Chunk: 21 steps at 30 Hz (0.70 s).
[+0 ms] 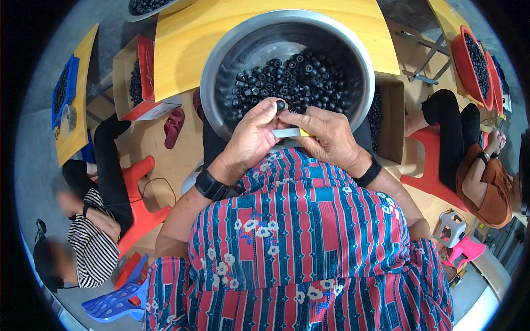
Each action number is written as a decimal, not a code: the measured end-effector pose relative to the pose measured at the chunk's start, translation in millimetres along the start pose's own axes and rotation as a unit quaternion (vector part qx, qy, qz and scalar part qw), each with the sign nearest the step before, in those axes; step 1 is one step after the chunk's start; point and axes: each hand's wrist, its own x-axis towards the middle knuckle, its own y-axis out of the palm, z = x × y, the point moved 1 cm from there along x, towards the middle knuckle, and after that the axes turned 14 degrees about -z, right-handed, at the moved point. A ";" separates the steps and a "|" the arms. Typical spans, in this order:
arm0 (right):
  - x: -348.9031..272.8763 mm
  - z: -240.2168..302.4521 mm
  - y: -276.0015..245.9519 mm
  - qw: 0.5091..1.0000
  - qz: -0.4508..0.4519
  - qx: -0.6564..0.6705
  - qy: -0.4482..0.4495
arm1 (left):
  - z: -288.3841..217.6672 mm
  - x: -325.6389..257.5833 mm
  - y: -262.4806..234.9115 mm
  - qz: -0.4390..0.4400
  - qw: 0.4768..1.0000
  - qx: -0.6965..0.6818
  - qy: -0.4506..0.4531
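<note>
Fingers (274,110) of both hands pinch a small black ring (281,104) above the steel bowl (221,55).

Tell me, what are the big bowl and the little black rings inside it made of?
The big bowl looks like metal, probably steel: its wall is silver-grey and shiny, with bright glints along the rim. The little black rings look like rubber or plastic: they are dull black with only faint shine, so I cannot tell which. The left hand and right hand pinch one ring together.

Bright even daylight, soft shadows, strong fisheye bending, dark vignetted rim, centre sharp
</note>
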 end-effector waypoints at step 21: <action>0.4 -5.7 -1.5 0.988 -0.108 0.050 0.093 | -23.2 2.6 7.5 -0.142 0.576 0.715 0.369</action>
